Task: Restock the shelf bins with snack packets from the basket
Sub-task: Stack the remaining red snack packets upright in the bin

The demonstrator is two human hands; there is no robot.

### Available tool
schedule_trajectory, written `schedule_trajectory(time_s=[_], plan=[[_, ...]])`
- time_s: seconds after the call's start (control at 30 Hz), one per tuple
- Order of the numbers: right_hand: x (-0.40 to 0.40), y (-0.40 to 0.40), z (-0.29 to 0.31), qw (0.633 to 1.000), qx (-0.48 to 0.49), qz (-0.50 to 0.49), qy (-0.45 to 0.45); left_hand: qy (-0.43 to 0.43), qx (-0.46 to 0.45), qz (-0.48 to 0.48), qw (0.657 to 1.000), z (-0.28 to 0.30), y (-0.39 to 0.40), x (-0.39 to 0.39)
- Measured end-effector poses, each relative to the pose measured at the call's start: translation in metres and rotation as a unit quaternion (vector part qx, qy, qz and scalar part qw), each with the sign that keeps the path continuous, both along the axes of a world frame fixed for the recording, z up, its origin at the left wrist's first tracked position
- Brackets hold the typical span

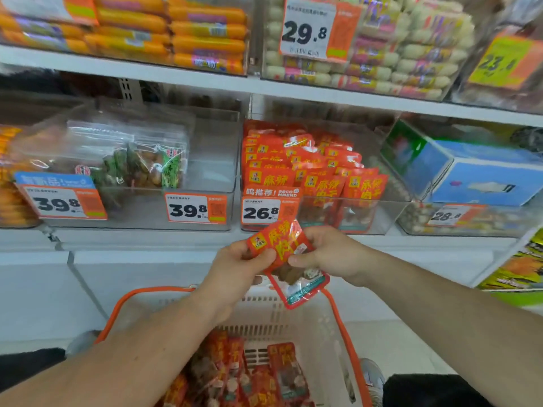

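Observation:
A red snack packet [289,261] with yellow characters hangs between both my hands, just below the front of the shelf. My left hand [235,265] pinches its upper left corner, and my right hand [332,254] pinches its right edge. Straight above it stands a clear bin [379,212] holding several rows of the same red packets [317,168], tagged 26.8. Below my arms sits a white basket [320,324] with orange handles, and several red packets [249,377] lie in its bottom.
To the left a clear bin [211,177] holds green and brown packs and has room on its right side. A blue box [476,171] fills the bin to the right. Sausage packs [205,33] line the upper shelf. A white shelf ledge [147,239] runs below the bins.

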State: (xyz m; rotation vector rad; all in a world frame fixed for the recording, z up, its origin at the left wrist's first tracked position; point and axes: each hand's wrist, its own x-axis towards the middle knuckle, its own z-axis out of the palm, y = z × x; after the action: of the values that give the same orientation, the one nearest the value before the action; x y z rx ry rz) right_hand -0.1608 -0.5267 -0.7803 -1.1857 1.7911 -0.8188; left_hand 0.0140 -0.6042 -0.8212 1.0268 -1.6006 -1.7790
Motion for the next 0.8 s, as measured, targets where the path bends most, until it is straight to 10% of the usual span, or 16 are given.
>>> schedule_trajectory(time_s=[0.37, 0.53, 0.8], plan=[[-0.023, 0.016, 0.053, 0.971, -0.211, -0.116, 0.000, -0.005, -0.253, -0.026, 0.967, 0.072, -0.005, -0.056], [-0.053, 0.033, 0.083, 0.922, -0.322, -0.215, 0.028, -0.102, -0.517, 0.122, 0.841, 0.078, -0.018, -0.062], [-0.097, 0.041, 0.100, 0.868, -0.382, -0.315, 0.026, -0.249, -0.452, 0.202, 0.832, 0.052, -0.037, -0.061]])
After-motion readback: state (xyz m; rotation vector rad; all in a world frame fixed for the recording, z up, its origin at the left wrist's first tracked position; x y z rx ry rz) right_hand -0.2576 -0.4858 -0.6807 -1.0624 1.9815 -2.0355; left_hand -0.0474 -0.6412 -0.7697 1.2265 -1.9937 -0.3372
